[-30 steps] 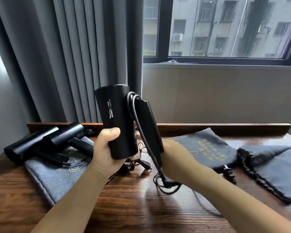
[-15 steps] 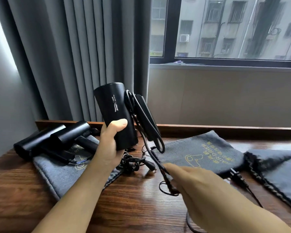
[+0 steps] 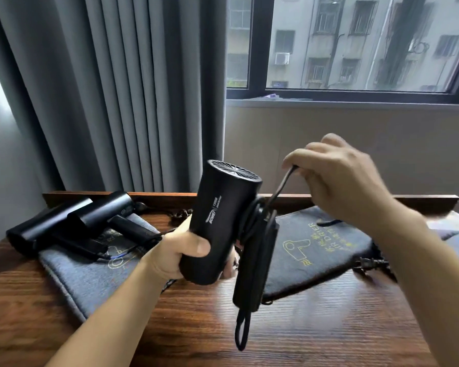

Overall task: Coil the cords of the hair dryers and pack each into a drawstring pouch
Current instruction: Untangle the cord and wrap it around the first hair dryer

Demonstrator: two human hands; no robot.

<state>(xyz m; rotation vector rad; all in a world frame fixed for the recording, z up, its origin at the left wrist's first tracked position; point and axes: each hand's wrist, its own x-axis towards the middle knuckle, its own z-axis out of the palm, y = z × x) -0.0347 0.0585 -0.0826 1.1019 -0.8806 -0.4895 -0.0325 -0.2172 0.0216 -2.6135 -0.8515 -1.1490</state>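
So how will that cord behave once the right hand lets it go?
Probably springy: the cord runs taut up to the right hand, while a loop below the dryer hangs limp. The wraps round the folded handle look loose, so they may slip off. The left hand grips only the barrel, not the wraps.

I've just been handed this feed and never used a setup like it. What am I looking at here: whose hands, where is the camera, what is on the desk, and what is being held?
There is no machine: a person works bare-handed, and one camera on their head looks forward and down.

The left hand grips the barrel of a black hair dryer, its handle folded down. The right hand pinches the cord and holds it raised above the dryer; a loop hangs below the handle.

On the wooden desk lie two more dryers on a grey pouch, and a printed pouch behind the held dryer. A plug lies by it.
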